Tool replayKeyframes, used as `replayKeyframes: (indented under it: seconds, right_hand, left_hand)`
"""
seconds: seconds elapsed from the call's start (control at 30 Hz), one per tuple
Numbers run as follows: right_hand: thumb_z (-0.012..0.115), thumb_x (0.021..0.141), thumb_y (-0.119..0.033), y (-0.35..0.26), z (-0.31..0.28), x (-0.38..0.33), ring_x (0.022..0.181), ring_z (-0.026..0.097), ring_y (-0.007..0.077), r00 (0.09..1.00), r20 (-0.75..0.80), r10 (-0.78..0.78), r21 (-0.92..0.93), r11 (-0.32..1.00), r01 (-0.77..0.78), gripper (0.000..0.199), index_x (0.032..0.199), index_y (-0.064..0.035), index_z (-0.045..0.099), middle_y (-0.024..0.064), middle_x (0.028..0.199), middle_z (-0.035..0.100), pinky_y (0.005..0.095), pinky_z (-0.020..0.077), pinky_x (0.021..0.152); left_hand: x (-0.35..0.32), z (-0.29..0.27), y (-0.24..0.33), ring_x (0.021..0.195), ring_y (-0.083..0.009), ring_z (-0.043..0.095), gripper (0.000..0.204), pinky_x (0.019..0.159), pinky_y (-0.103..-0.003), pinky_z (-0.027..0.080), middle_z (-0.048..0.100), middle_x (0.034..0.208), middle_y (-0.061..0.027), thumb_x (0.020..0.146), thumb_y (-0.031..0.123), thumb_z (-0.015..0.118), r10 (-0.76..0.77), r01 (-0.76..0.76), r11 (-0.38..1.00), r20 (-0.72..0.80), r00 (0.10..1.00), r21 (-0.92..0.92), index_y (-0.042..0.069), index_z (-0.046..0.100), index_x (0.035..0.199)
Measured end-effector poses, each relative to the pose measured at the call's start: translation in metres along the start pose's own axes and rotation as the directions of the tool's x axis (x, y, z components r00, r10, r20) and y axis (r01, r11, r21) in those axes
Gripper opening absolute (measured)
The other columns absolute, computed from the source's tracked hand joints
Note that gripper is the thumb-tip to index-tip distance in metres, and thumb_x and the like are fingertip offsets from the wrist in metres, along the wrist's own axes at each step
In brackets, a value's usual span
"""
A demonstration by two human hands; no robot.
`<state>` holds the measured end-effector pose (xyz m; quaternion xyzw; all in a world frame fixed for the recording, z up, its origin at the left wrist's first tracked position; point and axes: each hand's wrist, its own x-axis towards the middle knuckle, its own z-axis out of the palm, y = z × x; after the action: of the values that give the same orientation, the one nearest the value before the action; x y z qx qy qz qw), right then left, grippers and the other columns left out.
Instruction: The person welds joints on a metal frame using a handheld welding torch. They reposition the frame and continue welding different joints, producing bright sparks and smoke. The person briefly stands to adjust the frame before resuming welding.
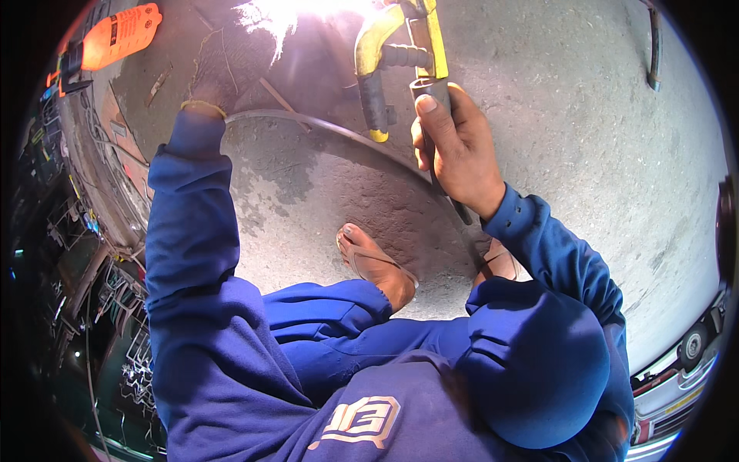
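R hand (454, 150) grips electrode holder (400, 58) — upright, tip up.

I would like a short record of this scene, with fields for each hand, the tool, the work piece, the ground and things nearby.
right hand: gripping the handle of a yellow electrode holder
left hand: in a dark glove, resting on the floor near the bright glare
work piece: curved metal ring, lying on the floor
glare: bright white, at the top edge
ground: grey concrete floor
feet: sandalled foot inside the ring
nearby: orange power tool, upper left
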<state>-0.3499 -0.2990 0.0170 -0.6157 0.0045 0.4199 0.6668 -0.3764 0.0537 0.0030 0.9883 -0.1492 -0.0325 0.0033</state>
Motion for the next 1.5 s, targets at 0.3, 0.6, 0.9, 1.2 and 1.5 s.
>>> replayKeyframes:
  seconds: [0.3,0.6,0.9,1.2,1.5]
  right_hand:
    - [0.061,0.101,-0.037,0.0,-0.001,0.001,0.049,0.056,0.0105,1.0,-0.013,-0.011,-0.054,0.999,0.011,0.04,0.094,0.0014,0.052,0.0042,0.06,0.058,0.0274,0.0443,0.045]
    - [0.06,0.1,-0.042,0.001,-0.001,0.003,0.049,0.058,0.0112,1.0,0.004,0.003,-0.077,0.997,-0.003,0.046,0.097,0.0031,0.053,0.0048,0.061,0.058,0.0278,0.0453,0.045]
    - [0.059,0.101,-0.04,0.002,0.001,-0.001,0.049,0.056,0.0104,1.0,-0.004,-0.025,-0.01,1.0,0.025,0.042,0.098,0.0015,0.053,0.0041,0.062,0.058,0.0271,0.0438,0.045]
    - [0.059,0.101,-0.037,0.0,0.0,0.0,0.049,0.057,0.0112,1.0,-0.019,0.004,-0.064,0.998,-0.005,0.04,0.095,0.0022,0.052,0.0045,0.061,0.058,0.0276,0.0446,0.045]
    - [0.059,0.101,-0.037,0.003,0.002,0.002,0.049,0.057,0.0112,1.0,0.012,0.019,-0.036,0.999,-0.019,0.04,0.096,0.0021,0.054,0.0044,0.063,0.059,0.0275,0.0448,0.045]
  left_hand:
    - [0.011,-0.011,0.023,0.085,-0.0214,0.067,0.037,0.075,-0.036,0.054,0.069,0.096,-0.0101,0.092,0.028,0.066,-0.6,0.622,0.729,0.171,0.782,-0.287,0.009,0.067,0.125]
    - [0.01,-0.016,0.021,0.093,-0.0248,0.064,0.024,0.08,-0.036,0.054,0.068,0.099,-0.0098,0.096,0.024,0.062,-0.408,0.424,0.82,0.128,0.904,-0.385,0.012,0.07,0.115]
    - [0.003,-0.009,0.019,0.113,-0.0325,0.061,0.031,0.099,-0.039,0.05,0.068,0.112,-0.0145,0.089,0.015,0.063,-0.428,0.445,0.878,0.127,0.895,-0.176,0.014,0.067,0.12]
    - [-0.01,0.01,-0.018,0.112,-0.0324,0.062,0.036,0.098,-0.043,0.051,0.066,0.118,-0.0134,0.086,0.012,0.062,0.184,-0.208,0.934,0.108,0.977,0.29,0.019,0.068,0.122]
    - [0.007,-0.014,0.023,0.105,-0.0284,0.064,0.03,0.09,-0.04,0.054,0.066,0.116,-0.0138,0.094,0.018,0.057,-0.071,0.068,0.992,0.029,0.997,0.108,0.009,0.065,0.122]
